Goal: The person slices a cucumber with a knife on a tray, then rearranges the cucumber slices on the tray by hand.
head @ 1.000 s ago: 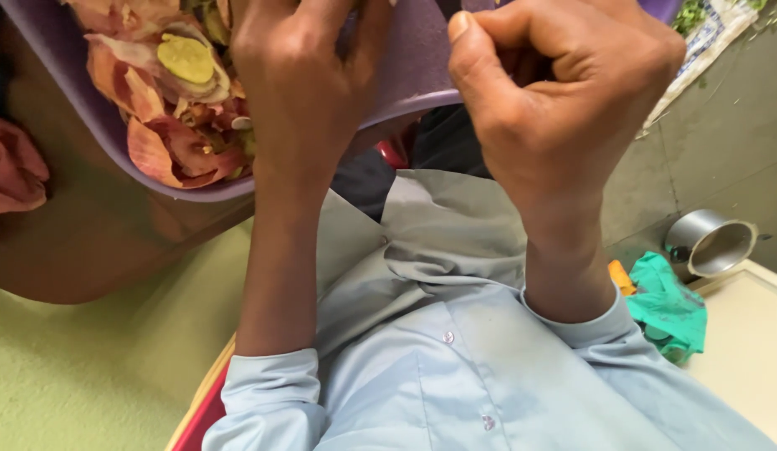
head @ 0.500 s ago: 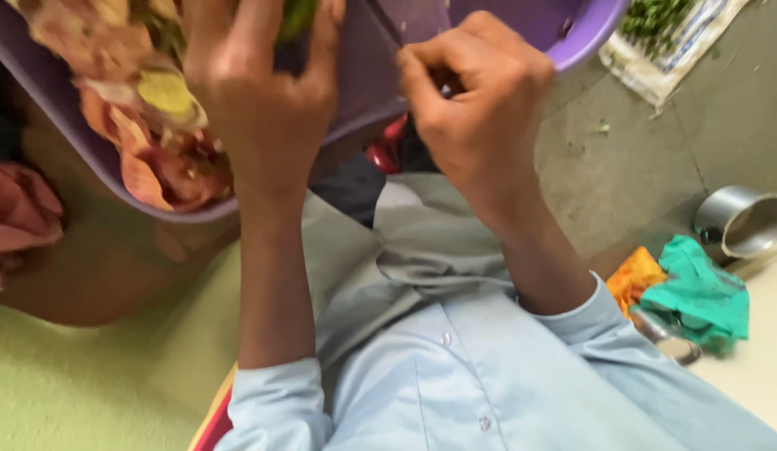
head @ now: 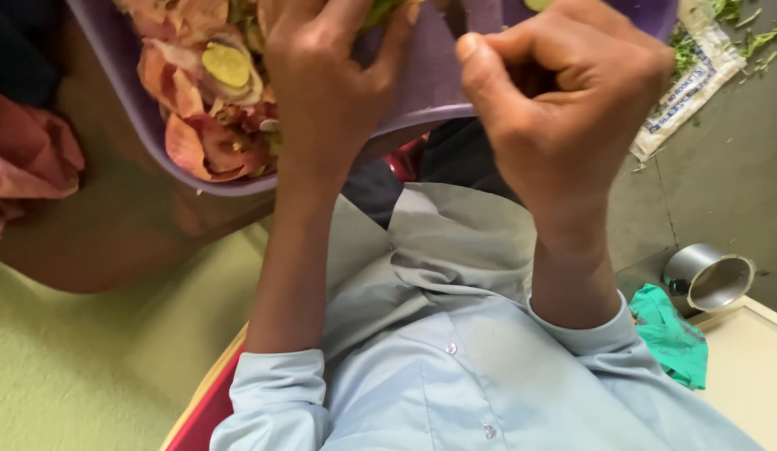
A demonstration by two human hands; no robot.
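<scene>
A grey concrete floor is seen at the right. A steel cup is laid there beside a green cloth.

Since half a second ago the right hand has risen and swung out to the right, its fist now over the purple tub's near rim. The left hand has shifted slightly right, a green piece at its fingertips.

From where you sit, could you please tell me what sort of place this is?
Probably a home kitchen floor used for food prep: a purple plastic basin of reddish vegetable peelings, chopped greens on paper, and a steel cup.
</scene>
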